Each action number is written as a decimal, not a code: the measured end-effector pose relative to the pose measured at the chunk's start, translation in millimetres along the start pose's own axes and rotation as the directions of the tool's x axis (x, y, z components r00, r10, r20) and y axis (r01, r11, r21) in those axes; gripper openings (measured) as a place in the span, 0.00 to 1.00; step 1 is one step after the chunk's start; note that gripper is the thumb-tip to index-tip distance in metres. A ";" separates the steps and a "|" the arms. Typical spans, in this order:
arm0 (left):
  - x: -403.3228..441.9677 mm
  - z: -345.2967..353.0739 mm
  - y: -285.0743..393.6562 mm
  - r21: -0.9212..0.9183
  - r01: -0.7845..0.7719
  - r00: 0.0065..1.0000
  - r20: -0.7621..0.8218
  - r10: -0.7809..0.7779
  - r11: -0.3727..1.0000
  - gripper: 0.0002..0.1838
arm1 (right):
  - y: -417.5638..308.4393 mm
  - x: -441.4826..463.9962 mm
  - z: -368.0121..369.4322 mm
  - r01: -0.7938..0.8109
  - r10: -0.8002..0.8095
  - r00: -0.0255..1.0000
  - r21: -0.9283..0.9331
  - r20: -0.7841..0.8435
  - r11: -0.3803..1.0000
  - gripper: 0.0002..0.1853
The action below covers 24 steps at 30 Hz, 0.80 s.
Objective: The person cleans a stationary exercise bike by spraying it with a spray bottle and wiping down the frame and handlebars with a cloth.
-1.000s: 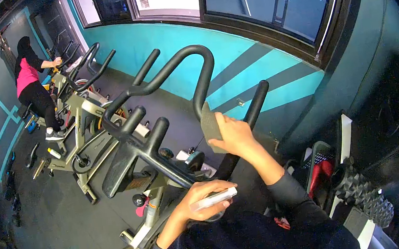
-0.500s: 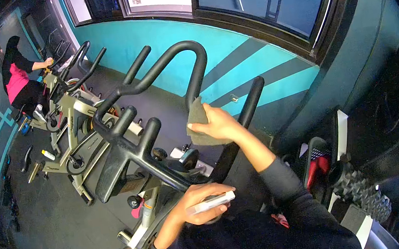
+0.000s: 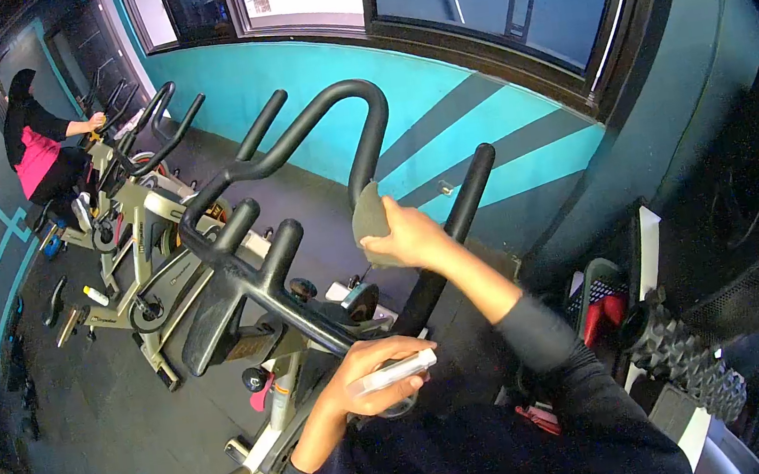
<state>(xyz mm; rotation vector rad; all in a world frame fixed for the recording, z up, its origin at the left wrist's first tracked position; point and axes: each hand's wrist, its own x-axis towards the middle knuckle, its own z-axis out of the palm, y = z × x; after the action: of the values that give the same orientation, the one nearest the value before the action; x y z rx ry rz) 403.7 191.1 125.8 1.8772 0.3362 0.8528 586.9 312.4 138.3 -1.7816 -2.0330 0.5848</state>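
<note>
Left hand [image 3: 355,369]: forearm slanting up and inward, fingers curled around small clear bottle with white cap [image 3: 397,370], probably plastic, tilted beside near edge of black curved exercise-bike handlebar [image 3: 372,117]. Right hand [image 3: 414,235]: arm reaching forward, angled inward, thumb and fingers gripping thin grey-green cloth [image 3: 369,222] at handlebar's right edge, below top bend.

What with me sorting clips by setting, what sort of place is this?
Probably a gym or indoor cycling studio: there are several exercise bikes, a person sitting on one, and what looks like a knobbly foam roller.
</note>
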 end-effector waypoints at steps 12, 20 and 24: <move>3.0 -4.7 3.0 0.066 -0.019 1.000 0.020 0.017 0.998 0.21 | 8.7 -25.9 10.2 0.148 -0.216 0.958 -0.319 -0.190 0.936 0.34; 1.9 -5.0 3.3 0.043 -0.027 0.999 0.032 0.025 0.999 0.20 | 59.1 24.2 6.8 0.271 -0.362 0.912 0.377 0.195 0.886 0.42; 1.3 -4.6 -0.3 0.030 -0.062 0.998 0.025 0.061 0.998 0.20 | 37.4 12.8 1.4 0.248 -0.370 0.915 0.499 0.160 0.830 0.41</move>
<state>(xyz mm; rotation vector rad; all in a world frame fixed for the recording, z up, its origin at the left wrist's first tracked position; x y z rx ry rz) 401.5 195.1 127.2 1.9327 0.2795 0.8702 615.8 329.2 117.1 -1.1065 -2.0493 1.1317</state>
